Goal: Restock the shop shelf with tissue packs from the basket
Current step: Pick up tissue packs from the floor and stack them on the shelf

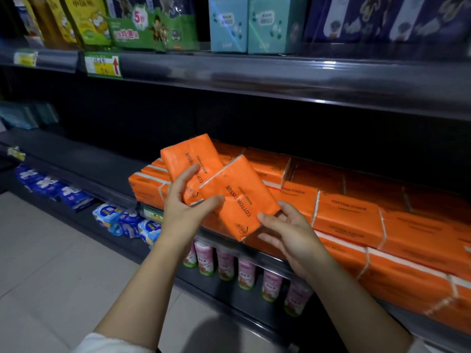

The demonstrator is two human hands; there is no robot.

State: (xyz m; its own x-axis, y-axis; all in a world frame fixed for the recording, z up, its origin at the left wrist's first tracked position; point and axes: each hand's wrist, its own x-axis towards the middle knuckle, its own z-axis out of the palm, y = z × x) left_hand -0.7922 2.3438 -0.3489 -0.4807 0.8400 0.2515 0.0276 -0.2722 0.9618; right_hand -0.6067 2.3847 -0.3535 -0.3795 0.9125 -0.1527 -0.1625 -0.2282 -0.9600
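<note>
Two orange "COTTON TISSUE" packs are in my hands, in front of the middle shelf (84, 171). My left hand (184, 202) grips the farther pack (193, 159) and its thumb lies across the edge of the nearer pack (239, 197). My right hand (288, 228) pinches the nearer pack at its lower right corner. Behind them, rows of the same orange packs (351, 212) are stacked on the shelf, running to the right. The basket is out of view.
The left part of the middle shelf is bare and dark. Above it, the upper shelf (229, 70) carries green and teal boxes. The bottom shelf holds blue-and-white packs (114, 215) and pink canisters (224, 261). Pale floor tiles (51, 263) lie at lower left.
</note>
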